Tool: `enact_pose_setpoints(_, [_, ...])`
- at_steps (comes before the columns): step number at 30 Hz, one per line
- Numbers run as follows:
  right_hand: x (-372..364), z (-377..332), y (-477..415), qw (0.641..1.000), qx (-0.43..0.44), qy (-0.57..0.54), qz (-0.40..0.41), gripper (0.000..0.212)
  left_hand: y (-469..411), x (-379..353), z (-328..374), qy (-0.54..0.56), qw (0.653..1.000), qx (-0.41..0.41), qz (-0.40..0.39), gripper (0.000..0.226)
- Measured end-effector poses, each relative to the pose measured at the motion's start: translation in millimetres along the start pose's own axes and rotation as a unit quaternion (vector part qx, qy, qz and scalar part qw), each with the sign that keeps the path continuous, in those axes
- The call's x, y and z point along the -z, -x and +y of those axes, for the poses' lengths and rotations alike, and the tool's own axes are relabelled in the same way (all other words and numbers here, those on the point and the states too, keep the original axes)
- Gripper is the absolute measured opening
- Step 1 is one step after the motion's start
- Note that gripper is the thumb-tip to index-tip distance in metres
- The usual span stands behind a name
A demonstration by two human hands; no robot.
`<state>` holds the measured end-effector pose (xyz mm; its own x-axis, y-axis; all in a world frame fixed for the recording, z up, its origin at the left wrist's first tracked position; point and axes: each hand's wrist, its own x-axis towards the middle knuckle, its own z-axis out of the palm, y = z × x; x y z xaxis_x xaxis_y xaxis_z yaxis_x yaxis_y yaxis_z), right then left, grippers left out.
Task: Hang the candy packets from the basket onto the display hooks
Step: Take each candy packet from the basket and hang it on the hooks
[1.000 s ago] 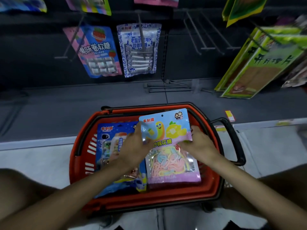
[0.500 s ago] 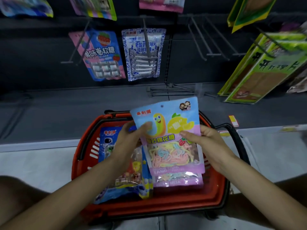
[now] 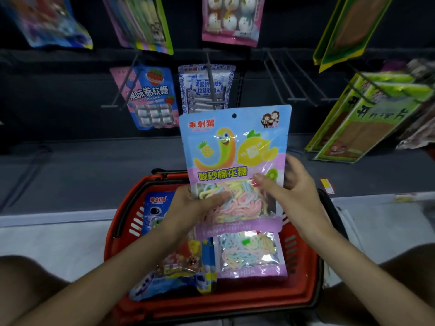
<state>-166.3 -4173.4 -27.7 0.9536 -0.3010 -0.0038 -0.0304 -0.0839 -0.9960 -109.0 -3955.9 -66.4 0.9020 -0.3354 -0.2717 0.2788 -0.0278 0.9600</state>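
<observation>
A pastel candy packet (image 3: pixel 235 147) with a yellow bird and a lemon on it stands upright above the red basket (image 3: pixel 303 274). My left hand (image 3: pixel 193 208) grips its lower left edge, thumb across the clear window. My right hand (image 3: pixel 292 191) pinches its right side, thumb in front and fingers behind. A punched hole shows at the packet's top. In the basket lie a matching pastel packet (image 3: pixel 251 257) and a blue astronaut packet (image 3: pixel 160 215). Bare display hooks (image 3: pixel 299 78) jut from the dark wall to the upper right.
A pink-and-blue packet (image 3: pixel 150 97) and a blue-white packet (image 3: pixel 202 88) hang on hooks behind the held one. More packets hang in the row above. Green-and-brown packs (image 3: pixel 367 118) hang at the right. The basket sits on a pale floor with a dark base shelf behind.
Both hands have lifted the pastel packet out of the basket and tipped it upright toward the hooks. A second matching packet now shows beneath it in the basket.
</observation>
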Motion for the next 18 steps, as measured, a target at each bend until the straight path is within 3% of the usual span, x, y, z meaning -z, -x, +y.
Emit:
enact_pose_setpoints(2, [-2.2, -3.2, 6.5, 0.998, 0.043, 0.035, -0.014, 0.086, 1.2, 1.3, 13.5, 0.012, 1.000, -0.027, 0.012, 0.010])
enact_pose_setpoints(4, [-5.5, -6.9, 10.6, 0.994, 0.078, 0.073, -0.028, 0.102, 0.4, 2.6, 27.1, 0.028, 0.999, -0.043, 0.016, 0.017])
enact_pose_setpoints(14, [-26.7, -68.1, 16.4, 0.972, 0.202, 0.122, -0.024, 0.103, 24.0, 15.9, 103.8, -0.105, 0.966, -0.223, 0.077, 0.031])
enact_pose_setpoints(18, [-33.8, -103.7, 11.0, 0.964, 0.235, 0.126, -0.019, 0.102, 37.5, 21.8, 137.8, -0.142, 0.939, -0.289, 0.123, 0.056])
